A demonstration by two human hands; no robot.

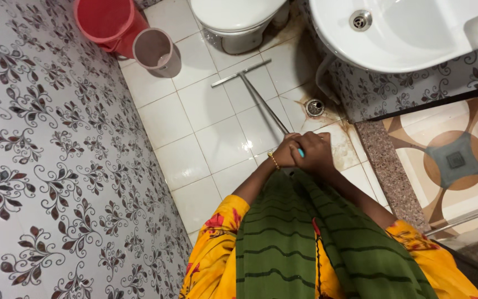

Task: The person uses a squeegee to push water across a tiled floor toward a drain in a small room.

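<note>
A floor wiper with a long metal handle (261, 102) lies across the white floor tiles, its flat blade (240, 73) resting near the toilet base. My left hand (284, 153), with a gold bangle on its wrist, and my right hand (312, 151) are both closed around the near end of the handle, side by side. A bit of blue grip shows between the fingers. A green striped scarf (305, 238) hangs down over my yellow clothing below the hands.
A white toilet (238, 19) stands at the top. A red bucket (106, 21) and a pale mug (154, 50) sit by the patterned wall (40, 166). A white basin (410, 33) overhangs a stained floor drain (315, 107). A stone threshold (388, 171) lies to the right.
</note>
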